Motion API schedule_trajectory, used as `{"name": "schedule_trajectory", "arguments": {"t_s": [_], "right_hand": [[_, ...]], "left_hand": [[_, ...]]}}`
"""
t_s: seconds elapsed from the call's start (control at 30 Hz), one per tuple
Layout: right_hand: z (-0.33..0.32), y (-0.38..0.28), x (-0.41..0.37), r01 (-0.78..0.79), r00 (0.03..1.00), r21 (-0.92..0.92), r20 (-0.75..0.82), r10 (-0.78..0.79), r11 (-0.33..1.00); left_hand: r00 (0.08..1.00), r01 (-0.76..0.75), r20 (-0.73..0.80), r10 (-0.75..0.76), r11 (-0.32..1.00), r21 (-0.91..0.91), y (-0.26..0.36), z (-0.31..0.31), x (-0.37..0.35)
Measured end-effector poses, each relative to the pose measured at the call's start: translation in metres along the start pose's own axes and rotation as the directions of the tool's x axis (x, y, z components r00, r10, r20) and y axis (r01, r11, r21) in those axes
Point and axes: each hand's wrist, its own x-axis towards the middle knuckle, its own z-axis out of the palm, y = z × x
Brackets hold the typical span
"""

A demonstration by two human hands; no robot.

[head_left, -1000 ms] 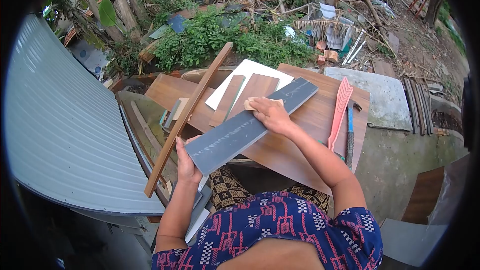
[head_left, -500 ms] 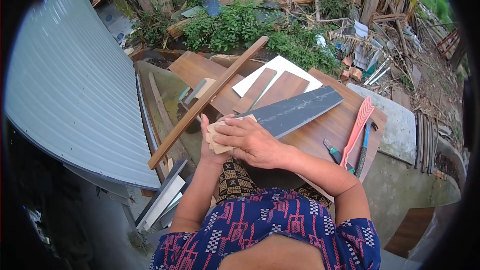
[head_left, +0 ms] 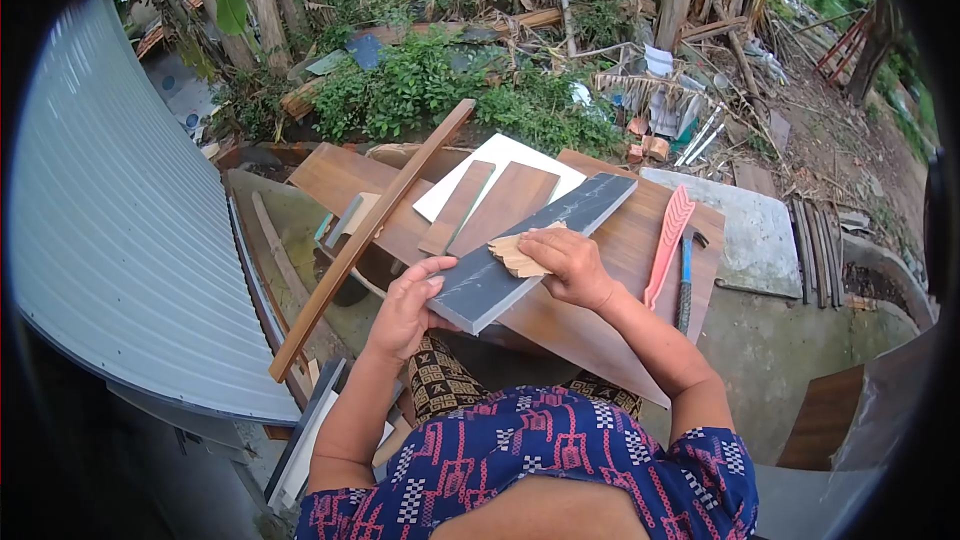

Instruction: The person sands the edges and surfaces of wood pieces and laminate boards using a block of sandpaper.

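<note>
A long dark grey board (head_left: 600, 202) with whitish scuff marks lies slanted in front of me, its near end raised above my lap. My left hand (head_left: 408, 308) grips the near left end, thumb on top and fingers along the edge. My right hand (head_left: 572, 265) is closed over a tan pad (head_left: 518, 252) with wavy, layered edges. This pad rests on the board's upper face around its middle. I cannot make out what the pad is made of.
Brown wood-grain panels (head_left: 640, 250) and a white panel (head_left: 440, 202) lie under the board. A red saw-like strip (head_left: 670, 245) and a blue-handled hammer (head_left: 686, 280) sit to the right. A long wooden strip (head_left: 372, 230) crosses at left, beside corrugated metal sheeting (head_left: 130, 200).
My right hand has carried the tan pad from my left palm to the board's face. My left hand now holds the board's near end. The camera has turned slightly right.
</note>
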Motion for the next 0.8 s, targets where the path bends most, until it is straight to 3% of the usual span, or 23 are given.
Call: {"name": "schedule_trajectory", "arguments": {"t_s": [0.03,0.07,0.1,0.2,0.23,0.33,0.37,0.47,0.5,0.6,0.63,0.67,0.73,0.8], "right_hand": [[-0.01,0.002,0.008,-0.024,0.998,0.039,0.057,0.022,0.999],[-0.019,0.005,0.015,-0.052,0.992,0.08,0.117,0.043,0.995],[-0.026,0.007,0.023,-0.072,0.984,0.124,0.173,0.05,0.99],[-0.048,0.0,0.05,-0.216,0.866,0.095,0.479,0.146,0.972],[-0.048,-0.002,0.059,-0.201,0.863,0.127,0.492,0.114,0.971],[-0.043,0.007,0.073,-0.262,0.841,0.282,0.536,0.075,0.923],[-0.044,0.016,0.078,-0.362,0.783,0.42,0.622,0.026,0.832],[-0.022,0.047,0.081,-0.518,0.731,0.579,0.682,-0.026,0.63],[-0.013,0.053,0.083,-0.45,0.784,0.654,0.615,-0.081,0.608],[0.003,0.046,0.082,-0.483,0.872,0.768,0.381,0.308,0.42],[0.004,0.039,0.082,-0.423,0.863,0.779,0.191,0.468,0.462],[0.003,0.034,0.081,-0.288,0.887,0.761,-0.017,0.462,0.582],[0.0,-0.003,0.079,-0.176,0.88,0.547,-0.286,0.38,0.819],[0.025,-0.041,0.068,-0.024,0.91,0.374,-0.377,0.176,0.927]], "left_hand": [[0.985,-0.166,0.004,0.175,0.929,0.33,0.005,-0.001,0.001],[0.94,-0.302,0.063,0.336,0.73,0.613,0.01,0.0,0.0],[0.94,-0.321,0.087,0.331,0.768,0.554,0.021,0.004,-0.005],[0.882,-0.462,0.414,0.225,0.232,0.856,0.065,0.018,-0.013],[0.91,-0.404,0.352,0.221,0.271,0.874,0.069,0.028,-0.014],[0.977,-0.202,0.119,0.179,0.58,0.789,0.059,0.028,-0.014],[0.961,-0.251,0.129,0.245,0.576,0.778,0.057,0.031,-0.016],[0.981,-0.155,0.014,0.193,0.742,0.652,0.04,0.023,-0.022],[0.981,-0.167,0.01,0.195,0.811,0.56,0.04,0.027,-0.022],[0.962,-0.212,-0.071,0.264,0.885,0.414,0.025,0.021,-0.021],[0.977,-0.134,-0.112,0.184,0.927,0.35,0.014,0.006,-0.021],[0.973,-0.129,-0.152,0.173,0.955,0.266,0.01,0.001,-0.021],[0.965,-0.118,-0.223,0.136,0.989,0.089,0.005,-0.003,-0.017],[0.956,-0.151,-0.231,0.179,0.98,0.134,-0.004,-0.007,-0.015]]}}
